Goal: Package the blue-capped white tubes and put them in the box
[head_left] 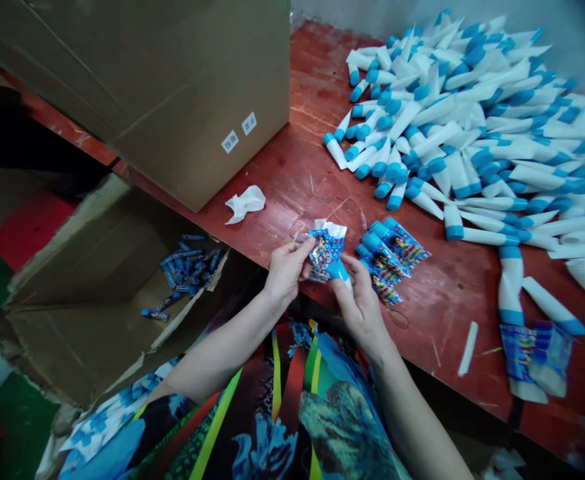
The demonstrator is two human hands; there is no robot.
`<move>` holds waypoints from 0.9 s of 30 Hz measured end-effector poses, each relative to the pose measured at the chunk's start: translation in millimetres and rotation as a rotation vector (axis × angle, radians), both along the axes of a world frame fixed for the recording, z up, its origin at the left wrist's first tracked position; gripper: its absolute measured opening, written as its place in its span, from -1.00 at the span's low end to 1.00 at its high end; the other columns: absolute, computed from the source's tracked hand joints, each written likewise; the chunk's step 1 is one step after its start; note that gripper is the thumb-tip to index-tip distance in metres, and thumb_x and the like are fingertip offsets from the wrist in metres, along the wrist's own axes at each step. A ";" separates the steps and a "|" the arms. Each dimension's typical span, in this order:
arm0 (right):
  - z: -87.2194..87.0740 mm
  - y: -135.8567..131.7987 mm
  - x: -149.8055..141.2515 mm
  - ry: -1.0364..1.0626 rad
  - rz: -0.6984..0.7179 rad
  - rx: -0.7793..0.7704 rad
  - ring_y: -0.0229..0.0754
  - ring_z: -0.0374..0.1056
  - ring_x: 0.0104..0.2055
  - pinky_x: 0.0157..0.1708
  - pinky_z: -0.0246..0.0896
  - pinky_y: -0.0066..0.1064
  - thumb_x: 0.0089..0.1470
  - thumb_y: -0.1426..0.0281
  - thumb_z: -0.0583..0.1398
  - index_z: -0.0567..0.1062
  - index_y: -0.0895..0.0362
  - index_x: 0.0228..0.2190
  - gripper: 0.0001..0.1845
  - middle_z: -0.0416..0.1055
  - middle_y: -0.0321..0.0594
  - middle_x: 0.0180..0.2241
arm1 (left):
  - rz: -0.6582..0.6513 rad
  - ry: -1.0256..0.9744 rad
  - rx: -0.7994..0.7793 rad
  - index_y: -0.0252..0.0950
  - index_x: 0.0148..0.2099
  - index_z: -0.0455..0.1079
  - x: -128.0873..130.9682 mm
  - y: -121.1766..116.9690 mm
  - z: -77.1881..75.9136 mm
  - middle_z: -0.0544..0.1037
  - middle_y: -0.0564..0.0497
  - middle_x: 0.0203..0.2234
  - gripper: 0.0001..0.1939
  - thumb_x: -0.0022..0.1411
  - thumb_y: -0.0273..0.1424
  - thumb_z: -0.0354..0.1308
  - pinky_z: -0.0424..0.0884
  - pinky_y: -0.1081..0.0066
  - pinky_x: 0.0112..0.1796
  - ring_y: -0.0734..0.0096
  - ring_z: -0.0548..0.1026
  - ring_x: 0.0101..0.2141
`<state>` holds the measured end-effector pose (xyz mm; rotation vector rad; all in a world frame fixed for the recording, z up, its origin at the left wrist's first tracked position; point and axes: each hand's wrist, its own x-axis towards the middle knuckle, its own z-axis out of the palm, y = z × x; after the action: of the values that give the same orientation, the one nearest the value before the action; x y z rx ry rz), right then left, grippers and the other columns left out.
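Between thumb and fingers my left hand (286, 270) pinches a printed blue plastic sleeve (325, 248) whose clear upper end flares out. My right hand (361, 303) grips a white tube with a blue cap (340, 272), its blue end at the sleeve's lower right edge. Whether the cap is inside the sleeve, I cannot tell. Just right of my hands lies a small stack of printed blue sleeves with blue-capped ends (390, 253). Both hands are above the front edge of the red table (302, 167).
A large pile of white tubes with blue ends (452, 113) covers the back right. A tall cardboard box (197, 87) stands at the back left. Below left, an open carton (82, 280) holds several blue printed pieces (190, 267). Crumpled white film (245, 203) and more sleeves (537, 357) lie about.
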<state>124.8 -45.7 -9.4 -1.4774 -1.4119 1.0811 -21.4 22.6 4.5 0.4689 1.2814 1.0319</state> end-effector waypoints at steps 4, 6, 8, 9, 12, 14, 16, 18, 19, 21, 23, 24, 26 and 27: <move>2.4 -4.3 -3.7 -0.257 0.020 -0.011 0.15 0.56 0.00 -0.05 0.46 -0.07 0.31 0.08 0.16 0.31 0.03 0.29 -0.39 0.57 -0.01 0.05 | -0.021 -0.033 0.000 -0.28 -0.51 0.29 1.9 -1.3 1.3 0.25 0.17 -0.81 -0.55 0.19 -0.14 0.38 -0.05 0.52 -0.65 0.64 0.15 -0.76; 2.6 -2.8 -5.4 -0.361 0.015 -0.007 0.20 0.58 -0.03 -0.08 0.48 -0.02 0.31 0.09 0.16 0.33 0.03 0.30 -0.38 0.57 0.01 0.06 | -0.041 -0.055 0.010 -0.29 -0.52 0.28 1.9 -1.8 2.3 0.26 0.17 -0.81 -0.53 0.18 -0.11 0.39 -0.04 0.51 -0.66 0.64 0.15 -0.76; 3.7 -0.9 -6.2 -0.426 0.021 0.014 0.22 0.58 -0.02 -0.09 0.50 -0.02 0.31 0.10 0.14 0.35 0.03 0.30 -0.39 0.56 0.02 0.10 | -0.050 -0.074 0.020 -0.29 -0.52 0.28 1.6 -1.9 3.1 0.27 0.17 -0.79 -0.53 0.17 -0.11 0.39 -0.04 0.51 -0.66 0.65 0.16 -0.75; 4.6 -0.2 -6.3 -0.445 0.025 0.030 0.22 0.58 -0.01 -0.09 0.51 -0.03 0.31 0.11 0.14 0.36 0.03 0.30 -0.39 0.55 0.01 0.12 | -0.050 -0.081 0.024 -0.29 -0.51 0.29 1.5 -1.9 3.5 0.27 0.17 -0.78 -0.53 0.17 -0.12 0.39 -0.04 0.51 -0.66 0.65 0.16 -0.75; 7.9 1.6 -6.0 -0.466 0.035 0.088 0.16 0.57 0.03 -0.01 0.51 -0.06 0.34 0.15 0.12 0.37 0.00 0.31 -0.42 0.57 -0.02 0.08 | -0.048 -0.097 0.029 -0.30 -0.50 0.29 1.2 -2.2 4.1 0.29 0.18 -0.75 -0.54 0.16 -0.13 0.41 -0.04 0.51 -0.67 0.66 0.17 -0.75; 9.0 2.6 -5.6 -0.458 0.047 0.109 0.14 0.56 0.06 0.06 0.48 -0.06 0.36 0.17 0.11 0.38 0.01 0.31 -0.44 0.58 -0.03 0.05 | -0.049 -0.102 0.033 -0.30 -0.49 0.29 1.1 -2.8 4.0 0.31 0.18 -0.73 -0.53 0.14 -0.11 0.42 -0.05 0.51 -0.67 0.68 0.17 -0.75; 8.6 3.4 -5.4 -0.446 0.048 0.109 0.14 0.54 0.09 0.09 0.46 -0.05 0.37 0.17 0.11 0.39 0.04 0.30 -0.45 0.57 -0.01 0.06 | -0.054 -0.093 0.042 -0.31 -0.49 0.30 0.8 -3.7 3.4 0.33 0.17 -0.70 -0.52 0.11 -0.09 0.43 -0.07 0.51 -0.67 0.69 0.17 -0.74; 6.7 4.0 -5.6 -0.431 0.037 0.108 0.15 0.53 0.11 0.10 0.46 -0.04 0.36 0.16 0.11 0.41 0.06 0.28 -0.46 0.56 0.00 0.10 | -0.061 -0.072 0.052 -0.31 -0.49 0.30 0.2 -4.5 2.3 0.33 0.17 -0.70 -0.50 0.09 -0.06 0.44 -0.07 0.51 -0.67 0.69 0.18 -0.74; 5.6 4.2 -5.7 -0.419 0.028 0.110 0.14 0.53 0.11 0.09 0.46 -0.05 0.36 0.16 0.12 0.41 0.06 0.27 -0.46 0.55 0.00 0.11 | -0.063 -0.061 0.057 -0.30 -0.49 0.30 -0.2 -4.7 1.6 0.34 0.17 -0.69 -0.50 0.08 -0.05 0.44 -0.07 0.51 -0.67 0.69 0.18 -0.74; 3.5 4.4 -5.9 -0.396 0.012 0.107 0.12 0.55 0.08 0.04 0.49 -0.07 0.35 0.15 0.13 0.42 0.06 0.25 -0.48 0.55 -0.02 0.12 | -0.071 -0.037 0.064 -0.30 -0.48 0.30 -1.4 -4.8 0.2 0.33 0.17 -0.70 -0.49 0.08 -0.03 0.44 -0.07 0.51 -0.67 0.68 0.18 -0.73; 2.4 4.5 -5.7 -0.387 -0.001 0.099 0.11 0.57 0.03 -0.01 0.51 -0.09 0.34 0.14 0.14 0.43 0.05 0.23 -0.49 0.57 -0.03 0.10 | -0.108 -0.011 0.070 -0.29 -0.48 0.32 -2.8 -4.8 -0.7 0.30 0.17 -0.73 -0.48 0.10 0.02 0.41 -0.05 0.51 -0.66 0.67 0.17 -0.74; 2.4 4.6 -5.4 -0.389 -0.004 0.095 0.10 0.58 0.02 -0.02 0.51 -0.09 0.34 0.14 0.14 0.44 0.05 0.22 -0.50 0.57 -0.04 0.09 | -0.143 -0.001 0.073 -0.30 -0.48 0.33 -3.4 -4.9 -0.7 0.28 0.17 -0.75 -0.47 0.12 0.05 0.39 -0.03 0.51 -0.66 0.66 0.17 -0.73; 3.3 4.9 -5.0 -0.392 0.008 0.095 0.11 0.57 0.03 -0.02 0.50 -0.10 0.33 0.14 0.15 0.44 0.05 0.21 -0.50 0.57 -0.03 0.09 | -0.231 -0.003 0.066 -0.30 -0.48 0.35 -3.9 -5.7 0.0 0.26 0.17 -0.76 -0.44 0.11 0.09 0.38 -0.02 0.51 -0.65 0.65 0.18 -0.73; 4.1 5.0 -4.9 -0.386 0.014 0.098 0.10 0.56 0.04 -0.01 0.49 -0.10 0.33 0.15 0.15 0.43 0.05 0.20 -0.51 0.57 -0.03 0.10 | -0.270 -0.018 0.054 -0.31 -0.48 0.35 -3.6 -6.7 0.7 0.26 0.16 -0.76 -0.43 0.09 0.10 0.39 -0.02 0.51 -0.65 0.65 0.19 -0.72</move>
<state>119.8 -40.7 -5.4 -1.6664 -1.7140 0.7456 -25.0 15.8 5.2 0.6537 1.1406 0.8421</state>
